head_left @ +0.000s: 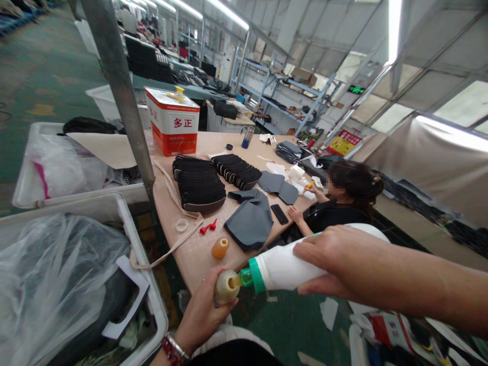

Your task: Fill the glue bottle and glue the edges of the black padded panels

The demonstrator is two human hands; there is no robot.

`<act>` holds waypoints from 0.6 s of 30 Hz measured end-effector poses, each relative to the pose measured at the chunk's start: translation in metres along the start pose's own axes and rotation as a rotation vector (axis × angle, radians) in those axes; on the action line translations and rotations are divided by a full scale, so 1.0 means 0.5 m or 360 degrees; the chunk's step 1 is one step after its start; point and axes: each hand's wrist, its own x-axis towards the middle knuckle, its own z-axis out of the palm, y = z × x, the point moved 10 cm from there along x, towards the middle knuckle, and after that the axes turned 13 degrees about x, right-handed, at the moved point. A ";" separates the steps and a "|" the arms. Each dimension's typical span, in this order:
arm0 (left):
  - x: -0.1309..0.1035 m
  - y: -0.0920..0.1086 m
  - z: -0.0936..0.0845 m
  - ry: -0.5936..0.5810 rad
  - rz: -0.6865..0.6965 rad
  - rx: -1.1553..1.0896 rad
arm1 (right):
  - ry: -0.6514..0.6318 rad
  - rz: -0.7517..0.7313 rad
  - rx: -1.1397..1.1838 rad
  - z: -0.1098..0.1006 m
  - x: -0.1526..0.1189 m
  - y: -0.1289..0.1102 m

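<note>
Head view: the right hand clasps a white squeeze bottle, long axis pointing leftward; its green nozzle is at the mouth of a small translucent bottle wrapped in the left hand.

- White bottle: partly hidden by the right hand.
- Small bottle: lower part hidden in the left hand.
- Nearest bin: cut off at left.

Overhead tube lights glare white, the far shelves look soft, and edges stretch.
</note>
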 end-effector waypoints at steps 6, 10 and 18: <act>0.003 -0.002 0.004 -0.0001 0.0007 0.0007 | 0.0008 0.0001 -0.0008 0.000 0.002 0.004; 0.009 -0.002 0.007 -0.0003 0.0017 0.0009 | -0.0008 0.0036 -0.0019 0.003 0.003 0.012; 0.006 -0.003 0.004 0.0027 0.0031 0.0014 | 0.0042 -0.0015 -0.0026 0.003 -0.002 0.012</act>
